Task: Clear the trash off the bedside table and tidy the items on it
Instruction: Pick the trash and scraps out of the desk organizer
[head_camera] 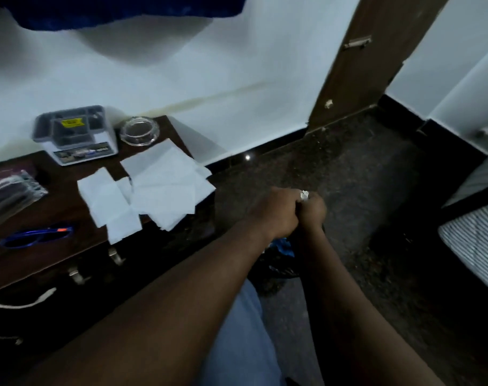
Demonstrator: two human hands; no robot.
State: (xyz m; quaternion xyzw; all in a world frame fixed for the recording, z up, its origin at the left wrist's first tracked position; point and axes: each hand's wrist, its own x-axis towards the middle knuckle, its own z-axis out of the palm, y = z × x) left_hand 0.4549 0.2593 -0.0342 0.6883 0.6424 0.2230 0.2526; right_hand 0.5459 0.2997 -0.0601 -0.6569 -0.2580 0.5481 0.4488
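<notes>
Both my hands are out over the dark floor, to the right of the bedside table [56,207]. My left hand [276,213] and my right hand [311,211] press together, fingers closed around a small white crumpled wad [304,194] that peeks out between them. Which hand grips it I cannot tell. On the table, several flat white tissues [156,188] lie spread at its right end, some hanging over the edge. Blue sunglasses [36,236] rest near the front edge. A grey organiser box [74,135] and a glass ashtray [139,131] stand at the back.
A clear plastic packet [9,190] with dark items lies at the table's left. A dark bag with something blue in it [281,254] sits on the floor below my hands. A brown door frame [357,65] stands behind, and a striped mattress [476,246] lies to the right.
</notes>
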